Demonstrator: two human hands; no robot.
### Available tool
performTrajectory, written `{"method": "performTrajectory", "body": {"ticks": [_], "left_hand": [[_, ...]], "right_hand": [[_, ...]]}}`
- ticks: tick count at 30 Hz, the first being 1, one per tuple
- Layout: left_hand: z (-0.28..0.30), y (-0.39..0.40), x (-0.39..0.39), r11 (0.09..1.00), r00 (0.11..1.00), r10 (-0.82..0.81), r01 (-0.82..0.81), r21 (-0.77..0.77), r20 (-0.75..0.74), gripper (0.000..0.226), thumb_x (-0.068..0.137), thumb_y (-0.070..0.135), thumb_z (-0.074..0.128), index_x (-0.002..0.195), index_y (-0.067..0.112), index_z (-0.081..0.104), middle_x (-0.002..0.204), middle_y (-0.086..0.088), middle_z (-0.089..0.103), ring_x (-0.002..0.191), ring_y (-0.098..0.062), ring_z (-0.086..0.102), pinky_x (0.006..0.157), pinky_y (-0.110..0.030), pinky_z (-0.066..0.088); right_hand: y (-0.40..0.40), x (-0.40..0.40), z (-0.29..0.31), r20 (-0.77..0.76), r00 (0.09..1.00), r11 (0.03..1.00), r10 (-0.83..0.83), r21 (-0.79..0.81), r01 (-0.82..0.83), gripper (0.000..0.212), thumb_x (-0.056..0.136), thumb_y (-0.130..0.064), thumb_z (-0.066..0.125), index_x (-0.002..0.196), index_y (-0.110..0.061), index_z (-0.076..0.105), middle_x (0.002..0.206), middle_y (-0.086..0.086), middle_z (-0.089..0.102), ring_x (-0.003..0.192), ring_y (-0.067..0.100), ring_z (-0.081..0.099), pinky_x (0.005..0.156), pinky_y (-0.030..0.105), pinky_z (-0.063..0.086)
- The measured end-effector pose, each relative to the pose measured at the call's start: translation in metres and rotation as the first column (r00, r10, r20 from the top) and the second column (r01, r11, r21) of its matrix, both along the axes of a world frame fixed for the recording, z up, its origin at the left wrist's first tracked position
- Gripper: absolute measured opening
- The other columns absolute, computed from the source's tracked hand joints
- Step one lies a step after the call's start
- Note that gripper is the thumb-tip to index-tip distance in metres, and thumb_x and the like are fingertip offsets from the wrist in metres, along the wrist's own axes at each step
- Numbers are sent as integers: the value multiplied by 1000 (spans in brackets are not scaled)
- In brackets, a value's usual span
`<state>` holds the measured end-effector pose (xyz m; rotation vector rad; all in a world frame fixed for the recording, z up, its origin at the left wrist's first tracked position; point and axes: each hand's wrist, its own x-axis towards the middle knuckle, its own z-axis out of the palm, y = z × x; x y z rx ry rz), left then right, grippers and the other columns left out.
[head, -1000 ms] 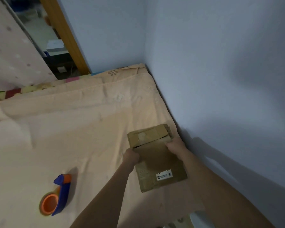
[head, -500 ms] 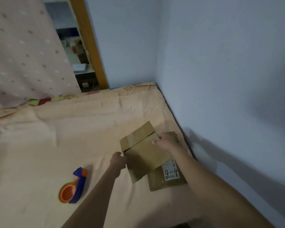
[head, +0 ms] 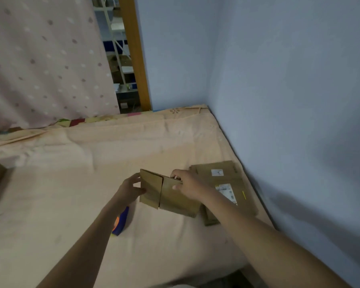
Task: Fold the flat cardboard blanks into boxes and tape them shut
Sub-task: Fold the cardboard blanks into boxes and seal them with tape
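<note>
Near the centre of the view, slightly toward 5 o'clock, a flat cardboard blank (head: 170,194) is being held above the peach bedsheet (head: 71,183) by both hands. At the blank's 9 o'clock edge, the left hand (head: 129,190) is gripping it, thumb lying on the near face and fingers reaching behind the edge. At the blank's 1 o'clock corner, the right hand (head: 188,187) is pinching the upper edge, fingers curling over the top and thumb pressing on the front face. The blank is standing partly opened (a vertical crease is dividing a narrower left panel from a wider right panel), with its lower edge hanging just over the sheet. Toward 3 o'clock of the held blank, a stack of further blanks (head: 227,190) is lying flat on the sheet, close to the blue wall (head: 289,100); the right forearm is crossing in front of its near part. Two white labels are showing on the stack's top faces, their print being too small to read. Toward 7 o'clock of the held blank, a blue and orange tape dispenser (head: 121,223) is peeking out from behind the left forearm, most of it being hidden. At 11 o'clock in the view, a dotted curtain (head: 40,59) is hanging beside a wooden door frame (head: 133,53). At the 9 o'clock edge of the view, a brown object is just entering; what it is cannot be told.
</note>
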<state>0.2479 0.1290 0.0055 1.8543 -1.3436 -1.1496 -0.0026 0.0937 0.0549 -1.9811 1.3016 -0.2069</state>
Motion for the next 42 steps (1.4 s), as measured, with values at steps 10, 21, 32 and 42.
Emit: {"method": "performTrajectory", "body": {"ticks": [10,21,32,42], "left_hand": [[-42,52,18,996,997,-15,20,-83,72,9,85,3,72,81,2,63,75,-12,66,68,-14,52,61,-21,37],[-63,62,12,986,945,160,-168,-4,-285,21,95,12,61,116,9,65,115,-2,65,110,-18,61,79,-12,49],[-78,58,2,959,817,267,-174,224,-510,74,86,79,42,149,41,30,147,13,41,137,-14,39,108,-42,40],[-83,62,12,948,741,292,-143,284,-604,86,70,80,64,145,46,40,148,9,45,137,-15,41,118,-44,32]], "right_hand": [[39,-16,-44,55,966,966,-253,61,250,39,81,-22,83,116,-22,65,112,-6,64,105,12,61,92,32,52],[59,-19,-87,34,873,853,-486,239,465,13,91,-23,74,102,-24,66,79,-20,58,72,-8,50,57,6,36],[79,21,-113,136,822,813,-552,304,496,36,90,-19,74,124,-16,64,105,-15,68,107,8,64,75,5,42],[73,35,-117,223,610,452,-761,856,252,81,92,-75,38,158,-31,21,156,1,34,146,25,32,121,39,27]]}}
